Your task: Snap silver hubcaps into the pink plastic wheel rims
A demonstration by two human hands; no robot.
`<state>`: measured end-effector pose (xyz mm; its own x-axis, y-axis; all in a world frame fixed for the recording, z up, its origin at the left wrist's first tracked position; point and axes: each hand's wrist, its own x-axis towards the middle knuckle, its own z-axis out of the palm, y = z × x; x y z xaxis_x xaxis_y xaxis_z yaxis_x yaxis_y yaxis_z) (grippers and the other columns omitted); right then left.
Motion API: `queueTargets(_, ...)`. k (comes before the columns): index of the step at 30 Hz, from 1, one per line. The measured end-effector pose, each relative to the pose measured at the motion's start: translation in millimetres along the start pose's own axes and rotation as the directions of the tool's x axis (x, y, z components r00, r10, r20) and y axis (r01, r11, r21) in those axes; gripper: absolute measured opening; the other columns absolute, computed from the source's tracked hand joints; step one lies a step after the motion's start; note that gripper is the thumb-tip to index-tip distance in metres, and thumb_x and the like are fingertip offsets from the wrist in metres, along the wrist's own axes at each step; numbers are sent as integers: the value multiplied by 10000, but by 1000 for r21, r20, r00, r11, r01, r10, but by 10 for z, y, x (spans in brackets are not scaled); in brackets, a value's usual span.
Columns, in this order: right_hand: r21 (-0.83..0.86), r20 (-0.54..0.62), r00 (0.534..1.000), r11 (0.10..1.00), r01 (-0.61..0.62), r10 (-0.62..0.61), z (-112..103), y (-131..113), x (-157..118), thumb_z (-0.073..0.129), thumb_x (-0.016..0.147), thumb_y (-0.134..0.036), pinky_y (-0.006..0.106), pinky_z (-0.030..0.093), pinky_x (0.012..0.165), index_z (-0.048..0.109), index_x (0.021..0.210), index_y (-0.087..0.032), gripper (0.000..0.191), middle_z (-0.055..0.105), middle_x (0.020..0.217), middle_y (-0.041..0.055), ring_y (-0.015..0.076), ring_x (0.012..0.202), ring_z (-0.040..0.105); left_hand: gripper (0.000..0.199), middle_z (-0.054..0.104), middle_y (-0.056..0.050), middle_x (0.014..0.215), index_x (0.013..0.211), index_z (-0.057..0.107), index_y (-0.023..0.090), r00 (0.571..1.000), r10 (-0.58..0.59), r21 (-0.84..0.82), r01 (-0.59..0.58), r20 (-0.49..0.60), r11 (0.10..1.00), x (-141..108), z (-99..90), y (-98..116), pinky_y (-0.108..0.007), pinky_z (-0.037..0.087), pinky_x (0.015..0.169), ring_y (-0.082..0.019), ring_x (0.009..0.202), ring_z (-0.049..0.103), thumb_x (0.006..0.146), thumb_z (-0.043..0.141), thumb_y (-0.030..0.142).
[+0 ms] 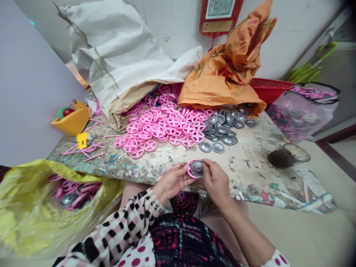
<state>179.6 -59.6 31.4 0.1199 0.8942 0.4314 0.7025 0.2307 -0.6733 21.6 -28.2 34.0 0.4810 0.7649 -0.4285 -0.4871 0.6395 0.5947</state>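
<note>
1. On my feed I count two hands, both the person's own. The left hand [172,181] and the right hand [215,181] meet just above the front edge of the bench [244,163], whose worn surface is scuffed and paint-flecked.
2. Between them is one pink plastic ring [189,173] with one ribbed silver metal disc [197,168] sitting inside it.
3. The left fingers [185,177] curl together against the pink rim. The right fingers [208,167] close on the disc's far edge, so both hands are clamped on the same piece.
4. Ahead on the bench, I see one heap of pink spoked wheels [167,126], too many to count, overlapping and glossy. Beside it lies one heap of silver discs [224,126], dozens at a guess, with two lying apart at its front [211,147].
5. Two woven sacks sit behind the heaps: one white [116,55], one orange [236,70].
6. Two bags hold pink-and-silver pieces: a crinkled yellow plastic bag [41,207] at the person's left, and a clear bag [300,115] beyond the bench's far right corner.
7. One yellow plastic scoop [72,118] stands at the bench's left end, near thin pink plastic runners [83,150].
</note>
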Motion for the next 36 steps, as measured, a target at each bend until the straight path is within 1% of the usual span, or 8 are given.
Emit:
queueTargets(2,-69,2,996,994,86,-86,93,-72,-85,363,957,-276,361,453,797,622,1051,-169,296,597,874,98,220,860,546,277,654,-42,864,938,550,156,1000,18,36,-18,-9,999,-22,38,-35,-282,549,702,-146,725,654,725,727,172)
queueTargets(5,-69,-46,993,992,102,-105,134,-82,-138,403,946,-301,380,460,824,601,1106,-167,287,540,966,120,231,929,521,295,645,-25,797,891,564,148,997,43,101,-37,-57,994,-52,57,-45,-273,549,616,-137,645,633,673,759,184)
queueTargets(9,73,82,997,997,-9,3,59,-54,-95,438,930,-366,351,476,802,537,1192,-167,344,566,1004,106,211,906,551,302,643,-18,776,874,564,151,996,69,103,-63,-59,993,-66,58,-35,-269,552,600,-133,641,627,654,764,204)
queueTargets(13,162,258,956,969,-185,139,17,-42,-62,459,898,-356,305,465,751,586,1048,-192,256,640,921,55,189,832,592,310,641,-21,750,837,546,148,995,62,124,-52,-74,991,-60,70,-82,-274,555,591,-138,638,626,628,766,212)
queueTargets(21,224,313,902,900,-374,297,162,50,-151,481,855,-411,277,428,669,592,1006,-205,279,636,828,20,178,745,578,343,595,6,687,807,505,156,981,111,276,-63,-162,959,-51,-11,-173,-247,525,514,-126,582,591,616,746,306)
queueTargets(27,362,298,893,826,-431,336,230,50,-223,507,836,-445,274,427,649,581,991,-185,312,601,767,16,172,701,553,389,595,32,714,861,449,189,987,160,485,-145,10,862,-86,-71,-201,-201,470,466,-109,543,574,619,744,268)
queueTargets(31,423,270,894,790,-444,358,252,8,-251,517,845,-443,273,440,658,562,996,-187,300,610,792,20,172,718,562,295,546,63,611,867,426,208,973,231,621,-190,14,761,-122,-51,-220,-218,434,417,-107,432,515,691,658,252)
queueTargets(36,326,316,908,867,-378,277,191,52,-263,478,879,-435,277,454,668,566,1018,-197,289,624,820,25,178,734,576,331,567,44,674,946,498,195,974,208,725,-207,90,657,-101,-128,-99,-212,435,487,-106,520,538,679,684,258)
